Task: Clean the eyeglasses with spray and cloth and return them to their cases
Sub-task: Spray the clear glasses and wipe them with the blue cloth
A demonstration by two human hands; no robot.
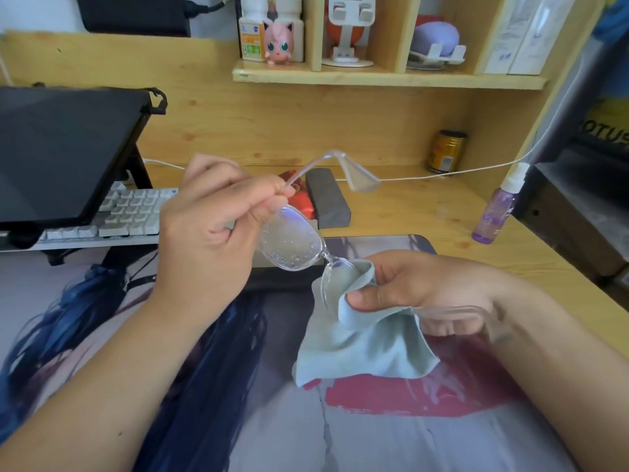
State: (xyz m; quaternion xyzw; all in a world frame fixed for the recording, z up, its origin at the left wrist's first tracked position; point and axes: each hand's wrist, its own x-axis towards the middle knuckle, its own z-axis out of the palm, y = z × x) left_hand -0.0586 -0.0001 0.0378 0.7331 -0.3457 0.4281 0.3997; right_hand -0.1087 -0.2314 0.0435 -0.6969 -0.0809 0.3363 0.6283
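Left hand (pixel 207 229) pinches clear eyeglasses (pixel 292 240) by one temple; droplets on lens. Right hand (pixel 418 284) grips blue cloth (pixel 367 342) around other lens. Purple spray bottle (pixel 493 212) stands beyond right hand, label unreadable.

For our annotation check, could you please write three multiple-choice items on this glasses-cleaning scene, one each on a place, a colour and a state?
1. Where is the spray bottle?
A. on the desk at right
B. on the shelf
C. in the left hand

2. What colour is the cloth?
A. red
B. light blue
C. black

3. How is the uncovered lens of the glasses?
A. cracked
B. dry
C. wet with droplets

Answers: 1 A, it stands near the desk's right edge; 2 B, the cloth in the right hand is pale blue; 3 C, droplets speckle it.
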